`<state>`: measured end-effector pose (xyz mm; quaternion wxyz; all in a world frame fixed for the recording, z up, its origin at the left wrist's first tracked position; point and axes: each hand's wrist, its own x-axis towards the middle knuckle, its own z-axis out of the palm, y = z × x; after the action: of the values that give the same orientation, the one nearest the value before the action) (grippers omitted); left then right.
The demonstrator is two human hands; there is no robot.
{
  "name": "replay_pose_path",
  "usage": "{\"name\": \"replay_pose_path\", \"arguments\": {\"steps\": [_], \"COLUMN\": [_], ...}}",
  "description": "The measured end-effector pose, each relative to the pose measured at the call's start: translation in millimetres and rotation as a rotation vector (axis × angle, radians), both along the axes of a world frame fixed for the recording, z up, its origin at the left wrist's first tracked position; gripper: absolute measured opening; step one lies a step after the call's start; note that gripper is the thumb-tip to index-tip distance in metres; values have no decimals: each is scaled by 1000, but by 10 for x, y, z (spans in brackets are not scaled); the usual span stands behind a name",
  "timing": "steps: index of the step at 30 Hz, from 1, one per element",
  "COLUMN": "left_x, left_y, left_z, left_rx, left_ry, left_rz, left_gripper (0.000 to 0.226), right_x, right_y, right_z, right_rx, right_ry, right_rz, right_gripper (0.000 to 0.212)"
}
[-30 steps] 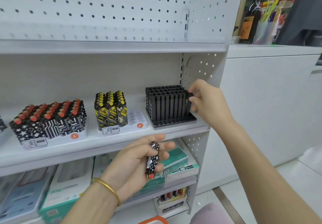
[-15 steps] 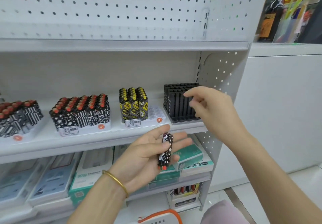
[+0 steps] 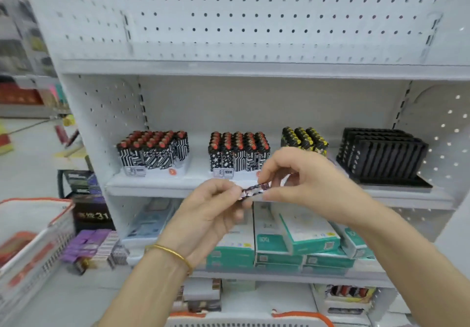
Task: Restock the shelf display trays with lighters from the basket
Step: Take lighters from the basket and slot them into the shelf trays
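Shelf (image 3: 152,186) carries four displays: the left tray (image 3: 178,171) and next tray (image 3: 223,173) look full, yellow lighters (image 3: 304,138) stand fewer, and the black tray (image 3: 396,183) fills the right end. The basket (image 3: 302,316) contents are unseen. Before the front edge, left hand (image 3: 211,212) and right hand (image 3: 305,181) both pinch one lighter (image 3: 253,190), not yet placed.

Both forearms rise from the bottom edge, and the hands meet at mid-frame. The left hand (image 3: 211,212), fingers curled, pinches one end of a lighter (image 3: 254,190). The right hand (image 3: 307,181) pinches the other end with thumb and forefinger.
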<state>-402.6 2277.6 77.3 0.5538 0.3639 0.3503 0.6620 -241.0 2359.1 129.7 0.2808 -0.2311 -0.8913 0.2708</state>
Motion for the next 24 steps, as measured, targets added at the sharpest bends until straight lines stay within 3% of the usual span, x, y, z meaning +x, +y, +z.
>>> {"name": "replay_pose_path", "arguments": {"steps": [4, 10, 15, 18, 24], "left_x": [-342, -606, -690, -707, -675], "left_y": [-128, -184, -152, -127, -45], "left_z": [-34, -50, -11, -4, -31], "left_rx": [54, 92, 69, 40, 15], "left_ry": [100, 191, 242, 281, 333], "left_rz": [220, 418, 460, 491, 517], "left_gripper": [32, 36, 33, 33, 31], "right_x": [-403, -835, -990, -1013, -1074], "right_y": [-110, -127, -107, -106, -108], "right_z": [12, 8, -1, -4, -16], "right_rx": [-92, -285, -330, -247, 105], "right_ry": [29, -63, -89, -93, -177], "right_rz": [56, 131, 166, 132, 34], "right_gripper": [7, 33, 51, 50, 47]}}
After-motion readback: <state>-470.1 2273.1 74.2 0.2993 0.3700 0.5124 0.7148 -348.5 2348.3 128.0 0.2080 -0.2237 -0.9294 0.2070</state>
